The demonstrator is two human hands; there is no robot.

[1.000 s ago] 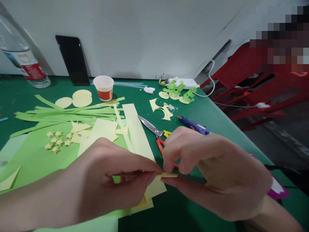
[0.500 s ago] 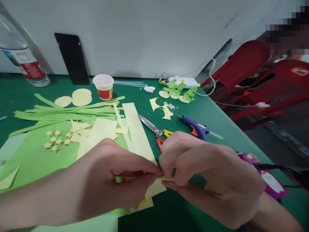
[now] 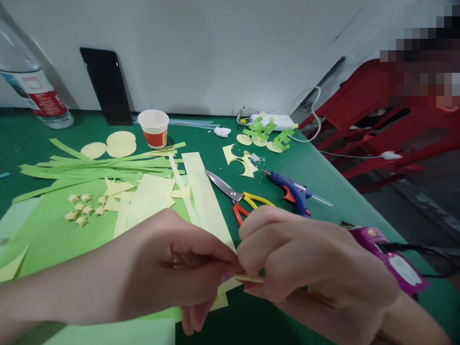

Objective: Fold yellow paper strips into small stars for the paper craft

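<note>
Between my two hands is a narrow pale-yellow paper strip point(image 3: 250, 278), mostly covered by fingers. My left hand point(image 3: 190, 268) pinches its left end between thumb and forefinger. Curled fingers of my right hand point(image 3: 309, 268) close on the other end, close against the left fingertips. Beyond the right hand lie scissors point(image 3: 235, 195) with red and yellow handles. Pale-yellow paper sheets point(image 3: 210, 206) and a green sheet point(image 3: 53, 239) spread under and behind my left hand. Several small folded paper stars point(image 3: 86, 209) rest on the green sheet.
A blue glue gun point(image 3: 293, 189) and a purple power strip point(image 3: 391, 261) lie to the right. Green paper strips point(image 3: 100, 165), a paper cup point(image 3: 154, 128), a bottle point(image 3: 39, 91) and a leaning phone point(image 3: 108, 86) stand or lie further back. Red chairs point(image 3: 377, 110) stand beyond the table edge.
My right hand has dropped slightly, uncovering more of the scissor handles and glue gun. The left hand's lower fingers have shifted down and left. Both hands keep their pinch on the strip.
</note>
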